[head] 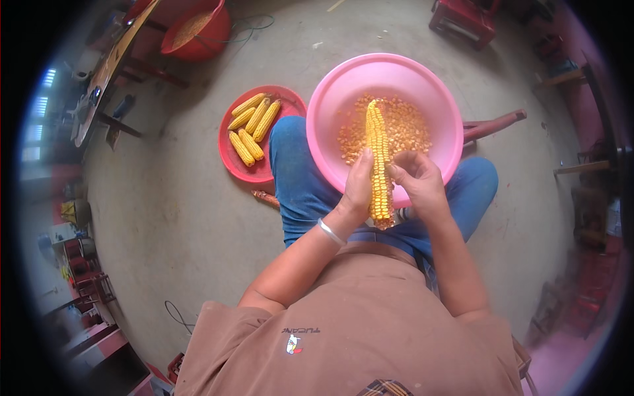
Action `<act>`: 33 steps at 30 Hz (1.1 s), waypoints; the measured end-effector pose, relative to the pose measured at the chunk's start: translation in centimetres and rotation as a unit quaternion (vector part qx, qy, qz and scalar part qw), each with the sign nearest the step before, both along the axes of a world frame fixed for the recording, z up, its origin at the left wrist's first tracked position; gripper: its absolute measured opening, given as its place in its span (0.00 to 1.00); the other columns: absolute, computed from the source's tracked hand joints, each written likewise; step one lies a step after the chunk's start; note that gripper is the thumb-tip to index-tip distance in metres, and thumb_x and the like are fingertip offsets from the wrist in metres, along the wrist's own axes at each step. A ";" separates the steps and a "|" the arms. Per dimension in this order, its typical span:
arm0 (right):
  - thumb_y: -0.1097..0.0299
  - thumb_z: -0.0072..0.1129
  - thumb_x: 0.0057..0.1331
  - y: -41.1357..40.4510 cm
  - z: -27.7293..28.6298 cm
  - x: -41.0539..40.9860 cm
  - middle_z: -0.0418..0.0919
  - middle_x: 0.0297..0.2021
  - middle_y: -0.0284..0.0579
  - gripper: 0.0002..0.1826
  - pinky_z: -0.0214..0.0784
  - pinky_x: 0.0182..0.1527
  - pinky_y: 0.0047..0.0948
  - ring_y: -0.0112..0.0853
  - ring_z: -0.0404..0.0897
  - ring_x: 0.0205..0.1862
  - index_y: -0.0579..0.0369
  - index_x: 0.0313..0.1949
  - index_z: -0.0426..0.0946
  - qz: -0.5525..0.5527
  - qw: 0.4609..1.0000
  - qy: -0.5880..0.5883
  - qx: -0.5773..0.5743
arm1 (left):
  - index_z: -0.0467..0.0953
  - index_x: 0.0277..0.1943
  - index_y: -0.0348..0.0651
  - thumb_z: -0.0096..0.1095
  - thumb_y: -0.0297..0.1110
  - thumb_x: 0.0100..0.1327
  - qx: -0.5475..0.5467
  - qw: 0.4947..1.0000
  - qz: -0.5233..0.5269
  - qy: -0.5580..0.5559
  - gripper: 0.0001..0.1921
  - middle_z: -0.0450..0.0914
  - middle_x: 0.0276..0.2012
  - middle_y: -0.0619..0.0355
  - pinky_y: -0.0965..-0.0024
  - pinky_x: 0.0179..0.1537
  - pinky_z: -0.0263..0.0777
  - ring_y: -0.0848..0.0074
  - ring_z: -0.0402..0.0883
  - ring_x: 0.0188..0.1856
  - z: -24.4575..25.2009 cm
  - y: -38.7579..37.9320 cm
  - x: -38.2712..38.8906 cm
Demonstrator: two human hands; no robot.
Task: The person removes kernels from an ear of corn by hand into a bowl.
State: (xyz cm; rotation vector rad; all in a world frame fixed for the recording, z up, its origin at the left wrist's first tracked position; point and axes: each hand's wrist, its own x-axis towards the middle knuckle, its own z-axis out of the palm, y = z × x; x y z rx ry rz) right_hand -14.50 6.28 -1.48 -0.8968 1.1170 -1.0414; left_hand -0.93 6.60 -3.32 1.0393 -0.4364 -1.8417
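My left hand (360, 182) is closed around an ear of dried yellow corn (380, 183), its tip pointing away from me. Fingers of my right hand (421, 180) touch the ear's right side, where part of the reddish cob is bare of kernels. Both hands are over the near part of a pink plastic basin (385, 74), which holds a layer of loose corn kernels (406, 123). Left of the basin, a round red tray (228, 161) holds several whole ears of corn (266, 120). What the right fingertips hold is partly hidden.
A bare cob (266, 198) lies on the floor beside my knee. A red tub (218, 29) of kernels stands at the upper left, near a table (111, 64). A red stool (463, 22) stands at the upper right, and a reddish wooden leg (498, 125) juts out beside the basin.
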 end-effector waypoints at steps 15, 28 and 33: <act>0.66 0.57 0.67 -0.6 -0.6 -1.5 0.79 0.33 0.35 0.08 0.72 0.35 0.17 0.18 0.76 0.31 0.54 0.42 0.73 -0.112 0.956 -0.233 0.140 | 0.69 0.44 0.39 0.36 0.49 0.73 0.022 1.000 -0.001 0.016 0.21 0.75 0.27 0.56 0.75 0.23 0.73 0.76 0.75 0.23 -0.6 -0.1 0.1; 0.76 0.62 0.62 -0.2 -0.7 -0.2 0.79 0.33 0.37 0.10 0.72 0.41 0.20 0.20 0.77 0.35 0.62 0.41 0.72 0.010 1.000 0.004 0.008 | 0.66 0.41 0.40 0.36 0.48 0.73 -0.088 0.994 -0.007 -0.067 0.18 0.72 0.24 0.56 0.76 0.21 0.70 0.78 0.73 0.21 -0.6 0.2 0.0; 0.76 0.61 0.62 0.0 -1.6 -0.7 0.78 0.35 0.36 0.10 0.73 0.42 0.21 0.20 0.77 0.37 0.60 0.42 0.72 -0.005 0.998 -0.058 0.025 | 0.68 0.43 0.39 0.36 0.49 0.73 -0.033 0.999 -0.017 -0.017 0.20 0.74 0.25 0.57 0.75 0.23 0.72 0.77 0.74 0.22 -0.5 0.0 0.0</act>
